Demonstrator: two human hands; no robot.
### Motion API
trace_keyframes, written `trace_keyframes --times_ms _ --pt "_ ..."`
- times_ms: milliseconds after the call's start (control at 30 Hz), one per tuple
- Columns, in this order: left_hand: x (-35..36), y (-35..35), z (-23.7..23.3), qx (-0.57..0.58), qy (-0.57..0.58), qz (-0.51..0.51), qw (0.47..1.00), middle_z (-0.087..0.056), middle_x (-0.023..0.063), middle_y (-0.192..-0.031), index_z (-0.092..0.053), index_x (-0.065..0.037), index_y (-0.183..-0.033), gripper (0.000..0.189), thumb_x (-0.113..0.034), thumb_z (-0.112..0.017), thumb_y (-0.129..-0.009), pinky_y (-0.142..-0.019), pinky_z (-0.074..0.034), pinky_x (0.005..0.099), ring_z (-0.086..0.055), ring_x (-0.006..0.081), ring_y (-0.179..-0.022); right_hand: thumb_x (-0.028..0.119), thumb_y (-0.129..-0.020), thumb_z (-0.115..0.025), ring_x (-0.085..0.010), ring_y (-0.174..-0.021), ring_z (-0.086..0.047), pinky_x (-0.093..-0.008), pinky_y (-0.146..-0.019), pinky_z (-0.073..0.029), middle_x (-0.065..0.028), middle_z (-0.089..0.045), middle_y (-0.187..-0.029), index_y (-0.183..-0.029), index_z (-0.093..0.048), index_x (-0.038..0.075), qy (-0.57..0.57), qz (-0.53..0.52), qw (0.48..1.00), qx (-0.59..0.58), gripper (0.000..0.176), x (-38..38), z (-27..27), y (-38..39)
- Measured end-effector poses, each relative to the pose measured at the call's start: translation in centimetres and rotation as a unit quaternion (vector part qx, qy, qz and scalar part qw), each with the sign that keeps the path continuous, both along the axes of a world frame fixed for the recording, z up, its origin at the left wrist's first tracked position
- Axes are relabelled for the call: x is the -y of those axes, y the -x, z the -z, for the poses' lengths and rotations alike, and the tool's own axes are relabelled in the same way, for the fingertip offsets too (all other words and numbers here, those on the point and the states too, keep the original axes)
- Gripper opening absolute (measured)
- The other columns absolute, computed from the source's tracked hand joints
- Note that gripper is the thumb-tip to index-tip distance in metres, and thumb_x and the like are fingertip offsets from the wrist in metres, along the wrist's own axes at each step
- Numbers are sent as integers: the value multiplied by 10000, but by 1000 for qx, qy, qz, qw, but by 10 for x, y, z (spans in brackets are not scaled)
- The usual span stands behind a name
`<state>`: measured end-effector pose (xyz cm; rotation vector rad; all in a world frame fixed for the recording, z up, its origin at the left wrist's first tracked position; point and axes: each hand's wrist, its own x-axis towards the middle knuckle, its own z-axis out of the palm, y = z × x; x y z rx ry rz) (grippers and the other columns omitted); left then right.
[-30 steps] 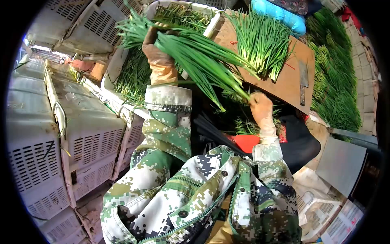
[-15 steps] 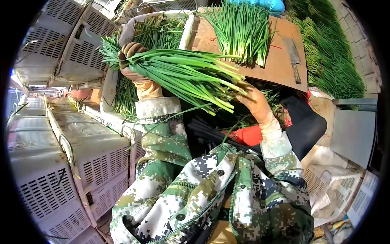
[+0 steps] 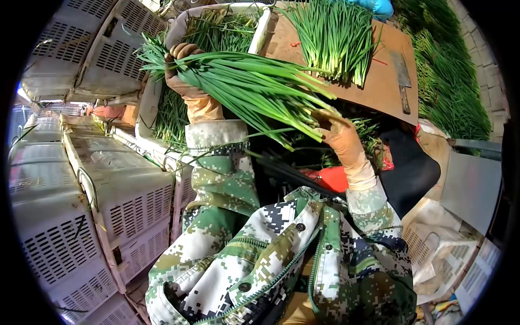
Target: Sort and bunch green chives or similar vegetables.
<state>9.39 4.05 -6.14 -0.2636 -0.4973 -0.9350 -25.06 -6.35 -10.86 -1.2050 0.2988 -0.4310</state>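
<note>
My gloved left hand (image 3: 186, 76) is wrapped round the leafy end of a bunch of garlic chives (image 3: 249, 86). The bunch stretches across in front of me, its pale stem ends pointing right. Against those ends is my gloved right hand (image 3: 338, 132), its fingers closed on some stems and partly hidden by them. A few loose leaves hang beneath the bunch. Beyond it, a second pile of garlic chives (image 3: 338, 46) lies on a brown board (image 3: 390, 89), with a cleaver (image 3: 402, 78) to its right.
A white tub (image 3: 264, 32) of loose green leaves stands behind my left hand. Ventilated plastic crates (image 3: 130, 189) are stacked on the left. More chives (image 3: 449, 81) lie in a heap at the far right, and another crate (image 3: 439, 249) sits lower right.
The bunch stays in my left hand. My right hand has shifted slightly right and down along the stem ends, and its fingers are more curled. The whole view has moved a little.
</note>
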Motion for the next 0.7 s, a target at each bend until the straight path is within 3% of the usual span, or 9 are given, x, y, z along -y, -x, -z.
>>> trace_keyframes --times_ms 133,233,333,400,567,700 --pt "-2 -3 2 -10 -7 4 1000 -490 -45 -846 -491 -146 -911 110 -207 -566 -859 -734 -395 294 -502 110 -790 28 -847 -681 -128 -948 -577 -244 -849 -461 -52 -664 -1069 -1129 -638 -32 38 102 992 -60 291 -11 1 -8" --pt "-2 -1 1 -7 -19 2 1000 -494 -41 -846 -494 -146 -913 102 -204 -561 -862 -725 -403 290 -506 117 -790 116 -862 -692 -117 -866 -571 -247 -815 -456 -41 -665 -940 -987 -694 -37 90 173 971 -138 198 -12 -4 -8" --pt "0 -2 2 2 -29 -21 999 -504 -35 -844 -506 -146 -917 102 -221 -561 -875 -718 -422 294 -509 127 -790 135 -867 -690 -119 -868 -570 -251 -812 -455 -40 -656 -937 -996 -693 -34 89 186 974 -91 212 -12 5 -6" --pt "5 -9 5 20 24 30 999 -508 -24 -842 -513 -136 -915 110 -232 -558 -886 -722 -432 296 -510 132 -794 123 -877 -676 -119 -877 -571 -252 -809 -454 -43 -654 -959 -993 -697 -26 111 181 974 -84 190 -14 1 -5" --pt "3 -8 6 4 2 24 1000 -509 -10 -842 -516 -119 -914 117 -227 -554 -891 -717 -435 287 -509 138 -797 102 -875 -668 -141 -842 -577 -256 -789 -454 -53 -646 -915 -970 -704 -9 221 258 939 -49 151 -17 4 -8" --pt "1 0 2 -9 -7 18 1000 -508 -2 -841 -515 -109 -913 106 -204 -552 -885 -712 -431 291 -509 143 -802 86 -885 -647 -142 -798 -577 -253 -746 -459 -60 -641 -889 -946 -705 -1 263 263 926 -63 121 -15 -5 -6"
